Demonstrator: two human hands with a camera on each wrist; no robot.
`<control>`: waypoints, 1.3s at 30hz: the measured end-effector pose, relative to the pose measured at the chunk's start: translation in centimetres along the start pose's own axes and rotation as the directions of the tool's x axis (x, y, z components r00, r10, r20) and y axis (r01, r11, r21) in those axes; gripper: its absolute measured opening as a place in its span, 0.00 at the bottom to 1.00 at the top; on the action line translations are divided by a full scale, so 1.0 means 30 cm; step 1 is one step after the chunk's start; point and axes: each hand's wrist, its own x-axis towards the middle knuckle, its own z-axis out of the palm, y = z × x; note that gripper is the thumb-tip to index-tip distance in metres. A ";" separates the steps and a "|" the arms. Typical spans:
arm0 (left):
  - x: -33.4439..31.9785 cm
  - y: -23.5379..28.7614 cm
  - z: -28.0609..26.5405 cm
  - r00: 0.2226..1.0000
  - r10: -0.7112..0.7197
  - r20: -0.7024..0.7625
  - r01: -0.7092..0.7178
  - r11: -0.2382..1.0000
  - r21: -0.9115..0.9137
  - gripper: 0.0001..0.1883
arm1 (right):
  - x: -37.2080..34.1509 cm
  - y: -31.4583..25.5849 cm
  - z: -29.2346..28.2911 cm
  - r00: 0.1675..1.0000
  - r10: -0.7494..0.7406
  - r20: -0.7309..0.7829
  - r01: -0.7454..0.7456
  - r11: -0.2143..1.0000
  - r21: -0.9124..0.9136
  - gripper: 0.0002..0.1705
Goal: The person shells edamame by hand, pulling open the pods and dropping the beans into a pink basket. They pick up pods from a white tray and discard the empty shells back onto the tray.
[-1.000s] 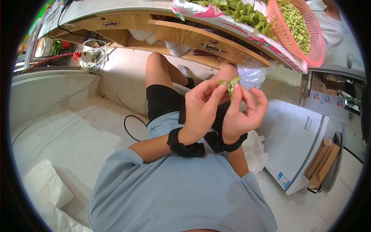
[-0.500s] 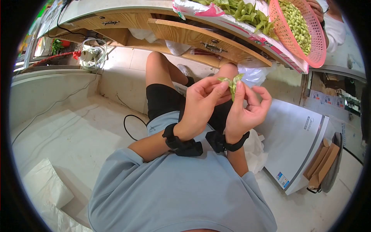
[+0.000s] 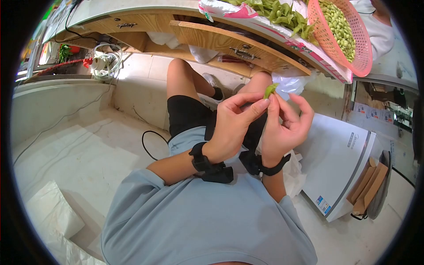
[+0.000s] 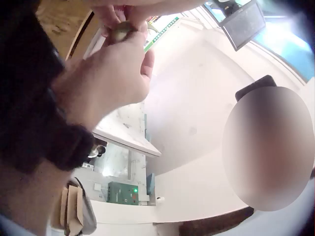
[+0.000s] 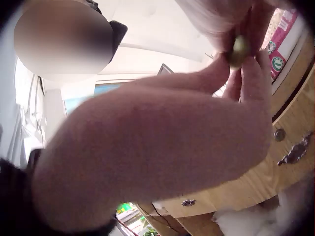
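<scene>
Both hands meet in front of the knees in the head view. The left hand (image 3: 233, 124) and the right hand (image 3: 285, 128) pinch a small green pod (image 3: 270, 90) between thumbs and forefingers, its tip sticking up above them. In the left wrist view the pod (image 4: 121, 32) lies between the fingertips; the right wrist view shows its rounded green end (image 5: 239, 52). Beyond the hands, leafy green pods (image 3: 282, 15) lie on a white and pink sheet, beside a pink basket (image 3: 363, 44) of shelled green beans (image 3: 338, 28).
A wooden drawer (image 3: 221, 42) sticks out under the counter. To the right stand a white Midea appliance (image 3: 331, 145) and folded cardboard (image 3: 369, 187). White bags (image 3: 55, 210) lie at lower left. Another person's white sleeve (image 3: 380, 37) shows at upper right.
The pod, earlier spread in two green flaps between the hands, now shows as one narrow piece at the fingertips. The right hand has shifted slightly right. The other person's hand has drawn back from the basket's edge.
</scene>
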 end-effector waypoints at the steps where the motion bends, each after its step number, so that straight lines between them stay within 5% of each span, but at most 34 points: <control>1: -0.001 0.002 -0.001 0.999 0.045 0.030 -0.047 0.998 0.048 0.15 | 0.012 -0.009 -0.011 0.999 0.039 0.036 -0.039 0.999 -0.002 0.22; 6: -0.013 0.009 -0.006 0.954 0.243 0.174 -0.288 0.904 0.316 0.17 | 0.060 -0.056 -0.049 0.952 0.259 0.165 -0.287 0.940 0.186 0.23; 10: -0.023 0.011 -0.013 0.955 0.237 0.179 -0.288 0.886 0.363 0.17 | 0.073 -0.051 -0.066 0.914 0.311 0.262 -0.369 0.904 0.213 0.23; 21: 0.000 0.006 -0.051 0.971 0.070 0.231 -0.144 0.935 0.323 0.17 | 0.035 -0.051 -0.030 0.981 0.150 0.126 -0.169 0.973 0.156 0.25; 27: -0.038 -0.001 0.003 0.971 0.207 0.117 -0.232 0.934 0.272 0.17 | 0.011 -0.061 -0.020 0.983 0.158 0.092 -0.173 0.968 0.180 0.22; 33: -0.036 -0.013 -0.016 0.877 0.434 0.206 -0.480 0.781 0.400 0.14 | 0.005 -0.079 -0.035 0.985 0.098 0.140 -0.124 0.974 0.188 0.21; 39: -0.042 0.000 -0.003 0.938 0.310 0.154 -0.342 0.899 0.274 0.12 | 0.002 -0.096 -0.023 0.983 0.148 0.106 -0.173 0.941 0.290 0.23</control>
